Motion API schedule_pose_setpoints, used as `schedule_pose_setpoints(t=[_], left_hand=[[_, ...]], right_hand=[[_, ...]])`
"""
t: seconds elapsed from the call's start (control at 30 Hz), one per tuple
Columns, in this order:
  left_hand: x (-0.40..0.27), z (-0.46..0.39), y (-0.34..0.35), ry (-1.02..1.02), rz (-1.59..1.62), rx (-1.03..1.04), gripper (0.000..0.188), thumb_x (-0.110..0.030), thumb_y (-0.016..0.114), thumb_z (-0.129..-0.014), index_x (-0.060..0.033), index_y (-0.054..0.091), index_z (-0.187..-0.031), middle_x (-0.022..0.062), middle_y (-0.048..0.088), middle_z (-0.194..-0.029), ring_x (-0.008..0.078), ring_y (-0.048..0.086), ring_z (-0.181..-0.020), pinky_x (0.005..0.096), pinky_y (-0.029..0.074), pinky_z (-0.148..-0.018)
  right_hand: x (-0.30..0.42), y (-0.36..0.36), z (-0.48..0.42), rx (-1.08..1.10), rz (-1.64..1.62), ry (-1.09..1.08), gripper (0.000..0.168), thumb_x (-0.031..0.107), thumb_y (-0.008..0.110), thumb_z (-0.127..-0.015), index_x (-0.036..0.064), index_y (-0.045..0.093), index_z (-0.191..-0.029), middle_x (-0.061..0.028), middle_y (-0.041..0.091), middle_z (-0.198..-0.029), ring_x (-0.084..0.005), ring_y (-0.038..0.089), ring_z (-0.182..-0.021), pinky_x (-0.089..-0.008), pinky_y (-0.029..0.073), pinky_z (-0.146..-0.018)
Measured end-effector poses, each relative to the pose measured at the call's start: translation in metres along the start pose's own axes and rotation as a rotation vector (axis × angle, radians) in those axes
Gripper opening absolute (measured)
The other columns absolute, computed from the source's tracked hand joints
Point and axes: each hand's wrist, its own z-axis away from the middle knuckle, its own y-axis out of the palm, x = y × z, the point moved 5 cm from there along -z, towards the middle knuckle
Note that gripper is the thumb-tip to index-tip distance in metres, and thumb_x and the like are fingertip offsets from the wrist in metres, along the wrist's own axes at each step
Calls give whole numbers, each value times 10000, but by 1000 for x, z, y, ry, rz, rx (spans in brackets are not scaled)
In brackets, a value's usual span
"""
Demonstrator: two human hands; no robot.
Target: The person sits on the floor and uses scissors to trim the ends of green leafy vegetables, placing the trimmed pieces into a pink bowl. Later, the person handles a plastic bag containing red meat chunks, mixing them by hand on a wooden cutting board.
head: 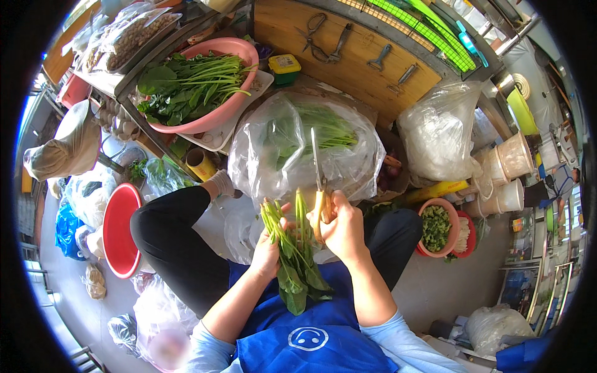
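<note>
My left hand (pixel 269 252) grips a bunch of leafy greens (pixel 294 277), stems up and leaves hanging over my blue apron (pixel 298 345). In my right hand (pixel 343 228) is a pair of scissors (pixel 319 172) with yellowish handles, its blades pointing away from me; they look closed together. The scissors are just right of the stem ends. Beyond both hands lies a large clear plastic bag (pixel 261 154) with more long-stemmed greens (pixel 322 130) inside. At the upper left, a pink basin (pixel 252 60) holds a heap of leafy greens (pixel 191 88).
On the left stands a red basin (pixel 122 233) near plastic bags (pixel 163 307). To the right are a bowl of chopped greens (pixel 436 228), stacked white buckets (pixel 503 161) and a stuffed plastic bag (pixel 436 135). Scissors (pixel 313 37) and peelers (pixel 380 58) hang on a wooden board (pixel 354 74).
</note>
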Motion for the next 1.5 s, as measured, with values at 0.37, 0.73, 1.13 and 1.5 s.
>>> schedule_pose_setpoints(t=[0.37,0.73,1.13,1.5], left_hand=[[7,3,5,0,97,-80,412,-204,585,-1018,-68,509,-1400,101,687,-1069,236,699,-894,436,620,-786],[5,6,21,84,-146,196,1081,-737,719,-723,-24,381,-1461,83,612,-1109,272,661,-1009,512,581,-880],[10,12,22,23,-22,128,827,-600,691,-858,-109,416,-1463,178,581,-1296,349,625,-1151,541,532,-948],[11,6,10,-98,-187,-176,273,-129,611,-938,-15,587,-1185,117,712,-920,235,718,-779,349,601,-702]], right_hand=[[-21,13,14,78,-146,83,346,71,824,-782,7,549,-981,-91,706,-764,-126,690,-696,-282,553,-628],[-36,6,15,182,-503,372,345,92,808,-752,2,590,-1004,-58,675,-846,-126,657,-787,-284,546,-728],[-44,12,11,173,-399,428,291,99,773,-752,15,578,-953,-57,653,-785,-116,625,-638,-251,514,-570],[-50,9,13,435,-982,463,326,88,789,-791,30,564,-1019,-40,618,-852,-106,602,-624,-240,494,-557]])
